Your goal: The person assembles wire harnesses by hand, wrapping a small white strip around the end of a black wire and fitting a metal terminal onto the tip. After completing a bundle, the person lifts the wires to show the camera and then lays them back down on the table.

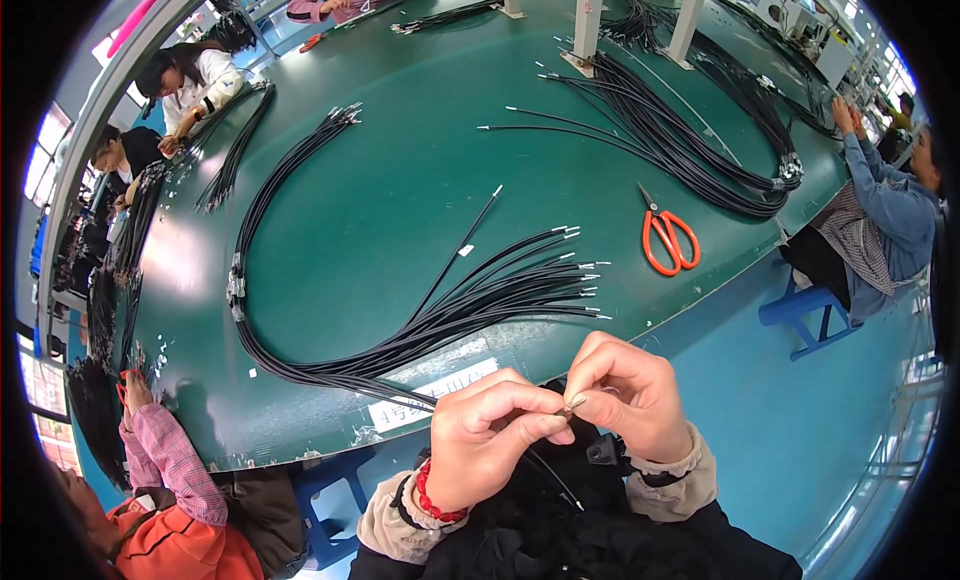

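Note:
My left hand (492, 435) is closed in a pinch on a black cable (408, 393) that runs to it from the curved bundle on the table. Fingertip to fingertip with it, my right hand (632, 398) pinches a tiny piece at the cable's end, too small and covered to make out. Below the hands, a thin black cable end (556, 482) with a pale tip hangs over my dark clothing. The bundle of black cables (480, 306) fans out with silvery tips just beyond my hands, and clear tape (236, 282) binds it at the left bend.
Orange-handled scissors (657, 222) lie to the right on the green table (400, 190). A second cable bundle (690, 145) curves beyond them, near white posts (588, 25). A white paper label (470, 382) sits at the near edge. Co-workers sit along both sides; a blue stool (808, 315) stands right.

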A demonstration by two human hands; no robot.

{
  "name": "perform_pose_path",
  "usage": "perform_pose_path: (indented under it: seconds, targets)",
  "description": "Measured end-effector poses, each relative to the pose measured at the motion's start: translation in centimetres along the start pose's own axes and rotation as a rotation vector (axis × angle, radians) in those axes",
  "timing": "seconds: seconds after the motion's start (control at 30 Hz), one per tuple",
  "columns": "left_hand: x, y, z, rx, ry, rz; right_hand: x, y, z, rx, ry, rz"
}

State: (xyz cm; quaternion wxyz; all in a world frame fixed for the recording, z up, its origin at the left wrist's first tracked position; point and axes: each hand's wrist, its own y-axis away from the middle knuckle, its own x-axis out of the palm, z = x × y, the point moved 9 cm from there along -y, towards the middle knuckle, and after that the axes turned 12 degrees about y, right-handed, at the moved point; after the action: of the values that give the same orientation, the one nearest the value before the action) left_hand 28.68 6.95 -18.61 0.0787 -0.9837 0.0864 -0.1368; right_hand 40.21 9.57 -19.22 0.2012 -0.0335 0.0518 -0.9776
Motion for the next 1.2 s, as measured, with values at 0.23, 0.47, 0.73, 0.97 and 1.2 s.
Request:
perform_pose_path:
  seconds: [0.23, 0.47, 0.73, 0.97, 1.2]
  targets:
    - [0.2, -0.5, 0.5, -0.075, 0.143, -0.043, -0.9, 0.4, -0.2, 0.049, -0.128, -0.068]
    - [1.0, -0.6, 0.6, -0.105, -0.127, 0.054, -1.5, 1.0, 2.2, -0.323, 0.315, 0.006]
    - [6.4, -2.2, -2.6, -0.059, -0.615, 0.125, -5.2, 6.5, 4.1, -0.371, 0.328, 0.029]
    - [18.2, -6.2, -0.9, 0.222, -0.978, 0.415, -8.4, 11.7, 7.5, -0.419, 0.470, 0.038]
    - [21.3, -6.4, 0.3, 0.180, -0.999, 0.472, -12.0, 14.0, 7.4, -0.150, 0.255, 0.198]
